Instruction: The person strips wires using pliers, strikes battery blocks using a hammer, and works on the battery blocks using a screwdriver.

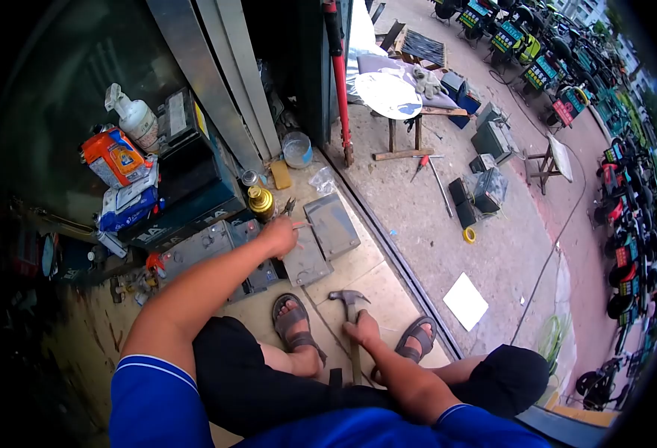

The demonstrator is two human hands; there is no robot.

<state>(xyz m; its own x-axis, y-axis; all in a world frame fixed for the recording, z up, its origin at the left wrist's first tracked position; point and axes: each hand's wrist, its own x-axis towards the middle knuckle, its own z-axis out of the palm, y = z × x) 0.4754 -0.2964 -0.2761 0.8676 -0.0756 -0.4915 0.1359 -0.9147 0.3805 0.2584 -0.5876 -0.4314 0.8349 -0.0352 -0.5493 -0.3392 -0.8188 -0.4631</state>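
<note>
My right hand (363,329) is closed around the handle of a claw hammer (352,296), whose metal head is held above the tiles between my sandalled feet. My left hand (279,237) reaches forward over the grey batteries, its fingers closed on pliers (290,206) with reddish handles. Below that hand is one grey battery (306,259), and another grey battery (333,225) lies right beside it. Several more batteries (213,243) sit under and left of my left forearm. A yellow-gold blowtorch-like canister (260,200) stands just beyond my left hand.
A metal door track (388,233) runs along my right. Outside are a white-topped stool (390,95), a screwdriver (419,169), yellow tape (469,235), a white sheet (465,302) and several batteries (496,140). A clear tub (296,150) stands near the door frame.
</note>
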